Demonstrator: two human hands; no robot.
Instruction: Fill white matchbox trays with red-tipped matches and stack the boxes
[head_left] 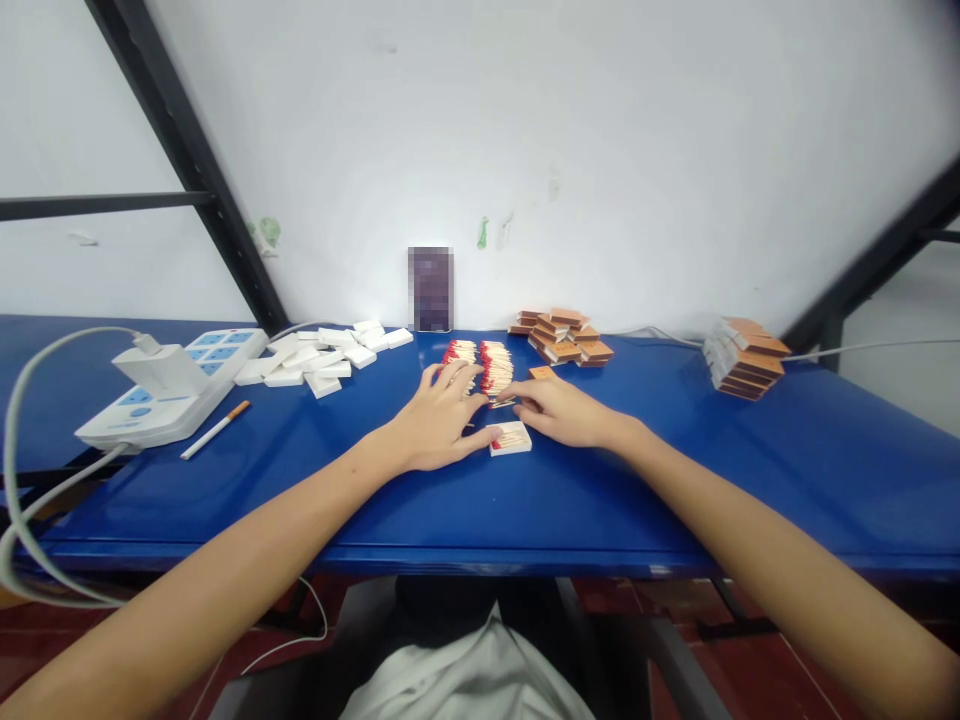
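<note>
A small white tray of matches [511, 438] lies on the blue table [375, 500], between my two hands. My left hand [442, 420] rests flat beside it, fingers spread and reaching onto a pile of red-tipped matches [480, 364]. My right hand [559, 410] lies palm down on the tray's right, its fingers curled toward the matches; whether they pinch any I cannot make out. A small orange box sleeve [540, 372] sits just behind my right hand.
White inner trays [322, 358] are heaped at the back left. A white power strip [172, 385] with a cable and a cigarette [215, 430] lie at the far left. Orange box sleeves [564, 336] are stacked at the back, more orange sleeves [746, 358] at the right.
</note>
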